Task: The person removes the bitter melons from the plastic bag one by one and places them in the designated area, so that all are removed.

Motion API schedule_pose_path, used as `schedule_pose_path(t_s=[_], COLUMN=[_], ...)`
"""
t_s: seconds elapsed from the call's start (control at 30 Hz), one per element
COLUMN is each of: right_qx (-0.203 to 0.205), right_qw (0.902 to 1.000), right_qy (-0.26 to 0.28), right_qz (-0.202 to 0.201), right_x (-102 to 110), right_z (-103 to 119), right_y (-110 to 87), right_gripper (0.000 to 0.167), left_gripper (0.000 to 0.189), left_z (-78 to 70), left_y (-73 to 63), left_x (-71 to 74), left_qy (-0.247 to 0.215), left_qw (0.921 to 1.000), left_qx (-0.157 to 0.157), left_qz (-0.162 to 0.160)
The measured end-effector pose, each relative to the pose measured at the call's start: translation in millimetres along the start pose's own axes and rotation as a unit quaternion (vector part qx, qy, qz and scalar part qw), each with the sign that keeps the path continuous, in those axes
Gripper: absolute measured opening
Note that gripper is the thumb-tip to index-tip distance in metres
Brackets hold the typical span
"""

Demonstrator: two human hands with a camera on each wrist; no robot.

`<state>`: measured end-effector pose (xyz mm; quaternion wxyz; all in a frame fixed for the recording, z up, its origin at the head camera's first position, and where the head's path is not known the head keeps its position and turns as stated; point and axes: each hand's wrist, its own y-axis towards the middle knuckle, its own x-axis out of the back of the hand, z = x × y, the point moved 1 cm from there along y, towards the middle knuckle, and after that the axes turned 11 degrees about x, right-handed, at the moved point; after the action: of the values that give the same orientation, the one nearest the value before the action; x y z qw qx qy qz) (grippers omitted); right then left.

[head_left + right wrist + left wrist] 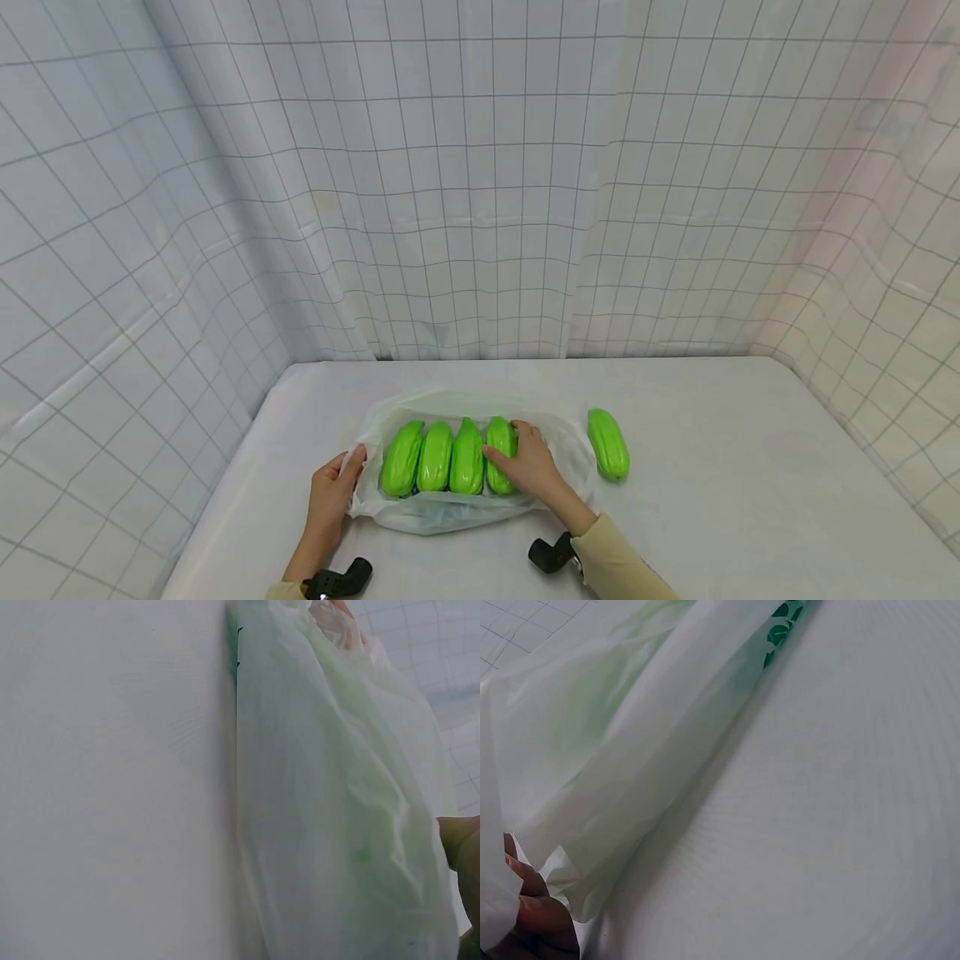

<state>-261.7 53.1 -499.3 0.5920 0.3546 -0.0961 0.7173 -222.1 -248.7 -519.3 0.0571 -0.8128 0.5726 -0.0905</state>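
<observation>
A thin white plastic bag (427, 517) lies on the table with its mouth spread. Several glossy, bright green, ridged gourds (435, 456) sit side by side in it. At the bag's left edge, my left hand (327, 496) pinches the film; in the left wrist view its fingertips (544, 913) show at the crumpled edge. Inside the mouth, my right hand (531, 465) grips the rightmost bagged gourd (498, 442), thumb across its left side and fingers at its right. Most of that hand is hidden behind the film in the right wrist view, apart from the thumb (459, 844).
One more green gourd (608, 443) lies on the white table (750, 483), just right of the bag. White grid-patterned curtains (465, 192) hang behind the table and along both sides. Each wrist wears a black camera mount (551, 553).
</observation>
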Motion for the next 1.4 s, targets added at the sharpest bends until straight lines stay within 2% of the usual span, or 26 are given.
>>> schedule_pose_path(t_s=[0.5, 1.4], right_qx=[0.017, 0.026], right_qw=[0.9996, 0.9992], right_qy=[0.018, 0.028], right_qz=[-0.011, -0.008], right_x=[2, 7], right_z=[2, 10], right_y=[-4.8, -7.8], right_gripper=[0.072, 0.072], left_gripper=[0.042, 0.042], left_z=[2.7, -0.1], left_y=[1.6, 1.3], left_x=[2.1, 0.6], left_qy=[0.000, -0.003], left_qw=[0.9997, 0.9998], left_qx=[0.022, 0.017], left_qz=[0.007, 0.004])
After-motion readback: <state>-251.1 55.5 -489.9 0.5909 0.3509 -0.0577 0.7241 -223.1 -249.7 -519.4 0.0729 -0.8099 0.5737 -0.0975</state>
